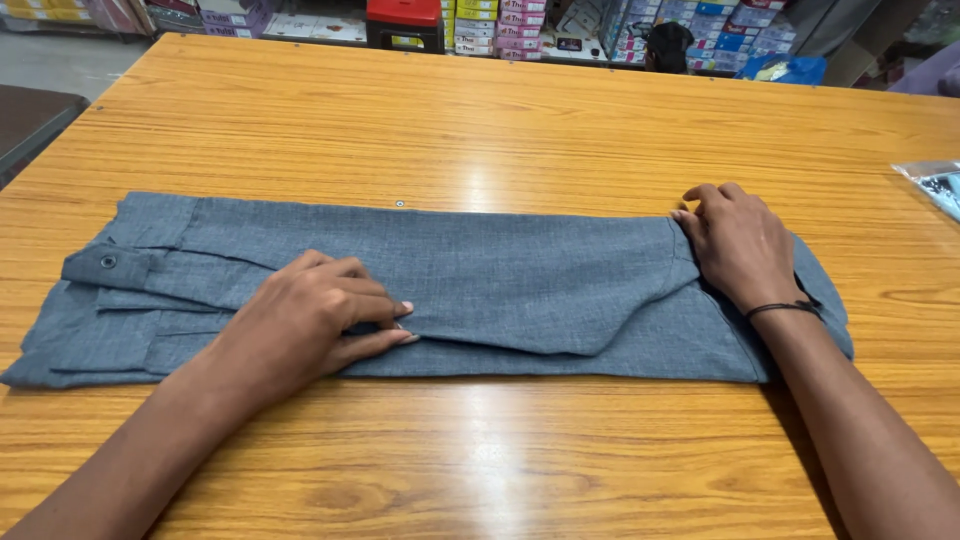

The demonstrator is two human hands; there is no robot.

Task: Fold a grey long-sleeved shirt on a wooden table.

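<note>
A grey pair of trousers (pixel 520 275) lies folded lengthwise across the wooden table (pixel 480 130), its waistband with a button at the left end. My left hand (pixel 315 320) rests on the cloth left of centre, fingers pinching a folded edge near the front. My right hand (pixel 735 245) presses flat on the right end of the trousers, fingertips curled at the far edge; a thin black band circles that wrist.
A clear plastic bag (pixel 935 185) with something pale blue lies at the table's right edge. Beyond the far edge stand shelves of stacked coloured boxes (pixel 500 25) and a red-and-black stool (pixel 405 22). A dark surface (pixel 30 115) sits off the left side.
</note>
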